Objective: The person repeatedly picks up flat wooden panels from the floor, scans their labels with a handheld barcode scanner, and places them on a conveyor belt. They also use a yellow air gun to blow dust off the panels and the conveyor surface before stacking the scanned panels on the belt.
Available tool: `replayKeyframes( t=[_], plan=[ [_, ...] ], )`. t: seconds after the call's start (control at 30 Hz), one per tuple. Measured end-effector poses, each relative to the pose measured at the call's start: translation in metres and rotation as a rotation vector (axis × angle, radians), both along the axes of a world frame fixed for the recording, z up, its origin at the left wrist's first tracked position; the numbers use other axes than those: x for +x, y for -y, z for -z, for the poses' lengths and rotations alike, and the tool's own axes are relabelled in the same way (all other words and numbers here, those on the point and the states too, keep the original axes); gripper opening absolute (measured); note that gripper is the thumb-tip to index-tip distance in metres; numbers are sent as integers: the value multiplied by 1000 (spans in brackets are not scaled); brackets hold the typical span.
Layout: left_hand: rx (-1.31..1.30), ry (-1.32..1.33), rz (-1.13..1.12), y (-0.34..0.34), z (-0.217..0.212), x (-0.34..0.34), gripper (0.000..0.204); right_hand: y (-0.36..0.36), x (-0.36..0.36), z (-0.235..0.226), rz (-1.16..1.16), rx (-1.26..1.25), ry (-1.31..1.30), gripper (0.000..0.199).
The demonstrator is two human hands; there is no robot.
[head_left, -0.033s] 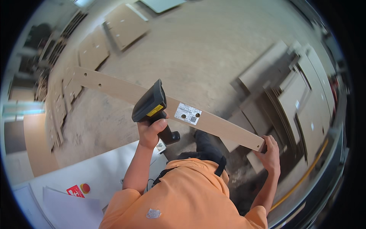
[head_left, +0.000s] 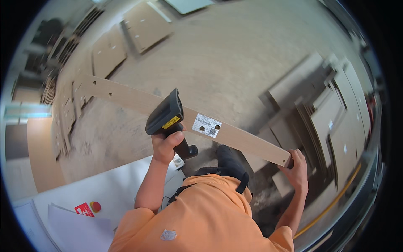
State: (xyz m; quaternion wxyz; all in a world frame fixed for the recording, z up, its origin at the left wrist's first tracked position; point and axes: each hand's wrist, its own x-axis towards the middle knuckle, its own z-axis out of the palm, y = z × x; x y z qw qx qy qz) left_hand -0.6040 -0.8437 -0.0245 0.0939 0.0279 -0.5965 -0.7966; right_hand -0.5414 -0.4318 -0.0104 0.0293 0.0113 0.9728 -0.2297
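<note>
My left hand [head_left: 164, 146] is wrapped round the grip of a black handheld barcode scanner [head_left: 165, 112] with a yellow label on its side. Behind the scanner runs a long, narrow wood-coloured board [head_left: 247, 143], slanting from upper left down to the right. My right hand [head_left: 297, 169] grips the board's right end, fingers over its edge. A white printed label [head_left: 207, 125] lies on the board just right of the scanner, with two dark holes showing through it. More holes are near both board ends. Whether my left fingers also touch the board is hidden.
Stacked flat panels [head_left: 331, 113] stand on the floor at the right. More panels [head_left: 147, 27] lie at the upper left. Beside me at lower left is a white table [head_left: 121, 185] with papers [head_left: 77, 229] and a red button [head_left: 95, 206]. A yellow strip [head_left: 331, 206] runs along the right.
The floor, panels and other surroundings have shifted slightly right and down in the view. Scanner, board and both hands stay nearly where they were in the picture, with the same grips.
</note>
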Motion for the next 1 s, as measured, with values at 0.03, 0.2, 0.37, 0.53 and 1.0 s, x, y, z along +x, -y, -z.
replayKeyframes(
  t=[0.03, 0.2, 0.37, 0.53, 1.0],
  plan=[
    [-7, 1, -46, 35, -6, -12, 45, 31, -34, -3, -37, -10, 1, 51],
    [5, -10, -362, 202, -15, -34, 48, 210, -189, -10, -400, -18, -45, 52],
    [48, -74, -733, 407, 31, -38, 50, 454, -300, 19, -647, -34, -49, 51],
    [145, -140, -1004, 623, 75, -56, 44, 715, -365, 53, -860, -52, -12, 54],
    [417, -108, -1363, 1153, 124, -89, 40, 1329, -457, 131, -1351, 164, 288, 47]
  ],
)
